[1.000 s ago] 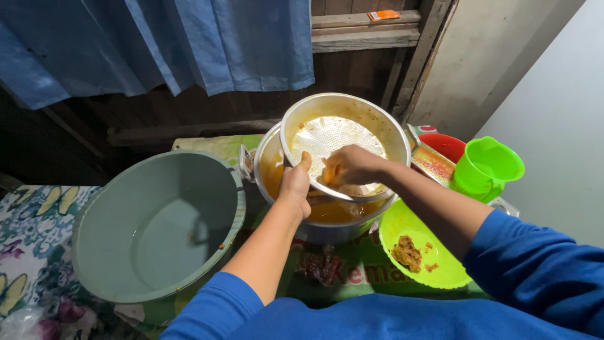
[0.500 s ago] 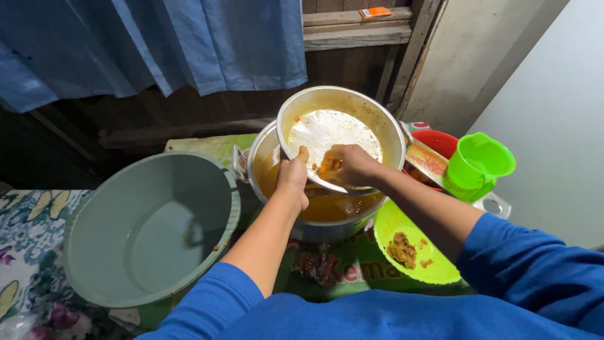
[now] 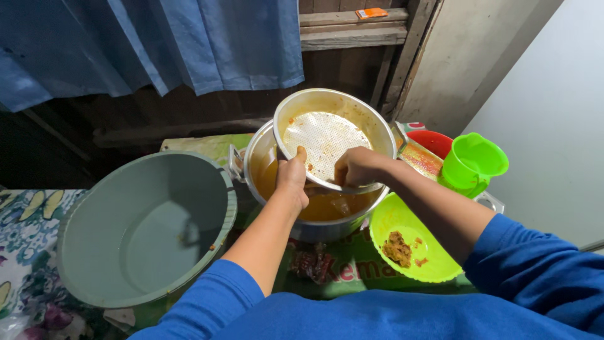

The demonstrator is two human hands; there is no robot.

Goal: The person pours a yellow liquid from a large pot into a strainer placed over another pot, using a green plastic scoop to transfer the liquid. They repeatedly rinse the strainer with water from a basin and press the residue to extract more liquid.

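Observation:
My left hand and my right hand both grip the near rim of a round metal strainer, tilted up toward me so its perforated bottom shows. The strainer hangs over a big metal pot that holds orange-brown liquid. Orange smears mark the strainer's inner wall. Both my sleeves are blue.
A large grey-green plastic basin with a little water stands left of the pot. A lime-green bowl with brown residue sits at the right front. Behind it are a green jug and a red bowl. Blue curtain and wooden wall are behind.
The strainer has tipped further up toward me, and the white mass inside it is gone, so the bare perforated bottom now shows. Both hands stay on its rim.

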